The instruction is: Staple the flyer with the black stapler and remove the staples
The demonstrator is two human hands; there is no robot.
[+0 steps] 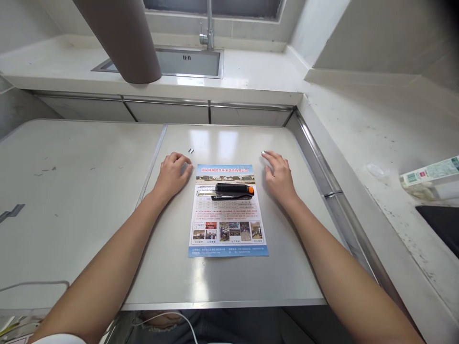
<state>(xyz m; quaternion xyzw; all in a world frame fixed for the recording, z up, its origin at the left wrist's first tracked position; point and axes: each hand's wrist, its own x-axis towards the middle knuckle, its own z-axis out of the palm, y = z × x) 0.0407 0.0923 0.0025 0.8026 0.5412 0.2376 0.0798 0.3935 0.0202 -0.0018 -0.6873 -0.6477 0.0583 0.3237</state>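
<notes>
A printed leaflet (229,246) with blue bands, red text and small photos lies flat on the table in front of me. On it rests a black stapler (234,190) with an orange end and a shiny metal part reaching left. My left hand (174,172) rests on the table left of the leaflet, fingers loosely bent and holding nothing. Just beyond its fingertips lie small silver staple strips (191,150). My right hand (279,176) rests at the leaflet's right, fingers extended and apart. A small shiny piece (263,152) shows at its fingertips; whether they touch it is unclear.
The white table (222,282) meets a second panel (71,191) on the left. Behind stand a counter with a sink (197,64), a faucet (209,36) and a large brown column (125,38). A clear package (432,184) lies on the right counter.
</notes>
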